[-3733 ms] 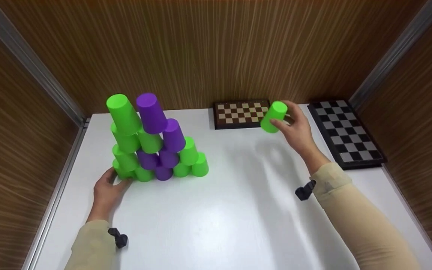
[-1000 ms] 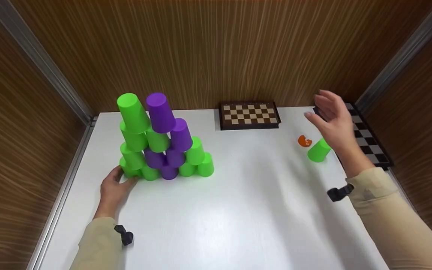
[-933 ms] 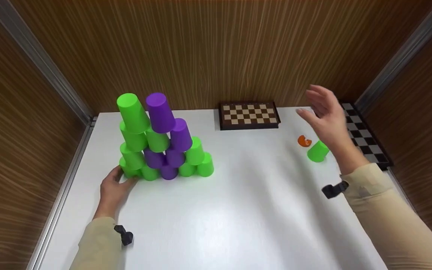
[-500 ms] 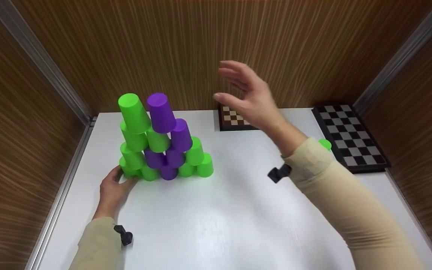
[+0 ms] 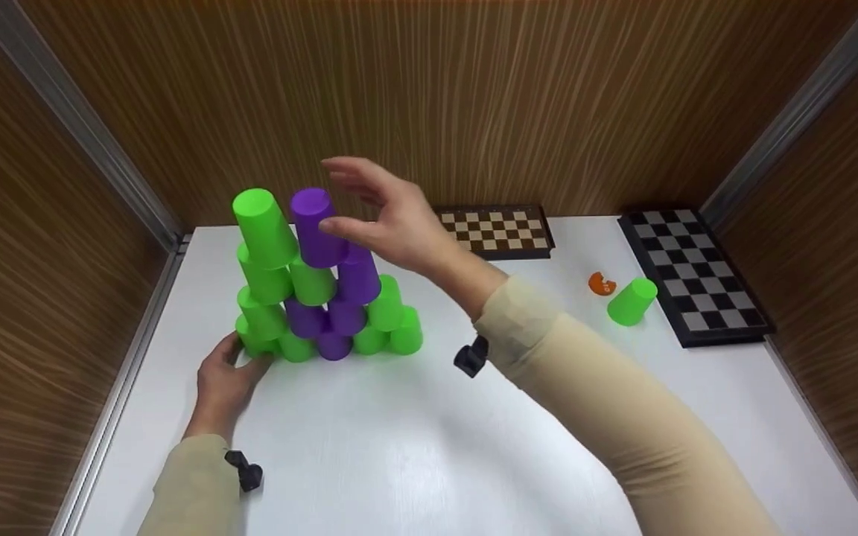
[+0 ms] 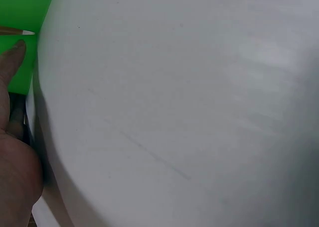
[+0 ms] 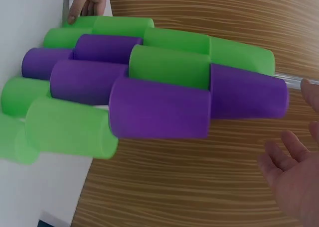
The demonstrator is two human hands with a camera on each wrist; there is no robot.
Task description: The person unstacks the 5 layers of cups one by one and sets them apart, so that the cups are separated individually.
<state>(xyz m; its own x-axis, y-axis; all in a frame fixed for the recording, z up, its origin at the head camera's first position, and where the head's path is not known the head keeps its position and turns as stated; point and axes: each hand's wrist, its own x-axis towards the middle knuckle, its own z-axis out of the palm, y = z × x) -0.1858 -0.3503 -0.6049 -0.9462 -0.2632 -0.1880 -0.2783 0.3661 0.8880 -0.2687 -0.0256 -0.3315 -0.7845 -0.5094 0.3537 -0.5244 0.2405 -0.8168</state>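
Observation:
A stepped wall of upside-down green and purple cups stands on the white table, its top row a green cup (image 5: 262, 229) and a purple cup (image 5: 314, 251). My left hand (image 5: 222, 383) holds the bottom-left green cup (image 5: 246, 339) between thumb and fingers; the left wrist view shows a fingertip on a green cup (image 6: 26, 77). Beside the top purple cup, my right hand (image 5: 403, 223) hovers with fingers spread and thumb apart. A gap shows between that hand and the top purple cup (image 7: 246, 93) in the right wrist view. One green cup (image 5: 632, 301) stands upside down, alone at the right.
An orange piece (image 5: 602, 284) with white marks lies left of the lone cup. A brown chessboard (image 5: 503, 229) lies by the back wall, partly behind my right arm. A black and grey board (image 5: 697, 275) lies at the right. Wood-grain panels (image 5: 429, 97) enclose the table.
My right hand carried a green cup at first, then released it upright-side-down by the right board. It has since swung left, free, to the top purple cup. My left hand stays put.

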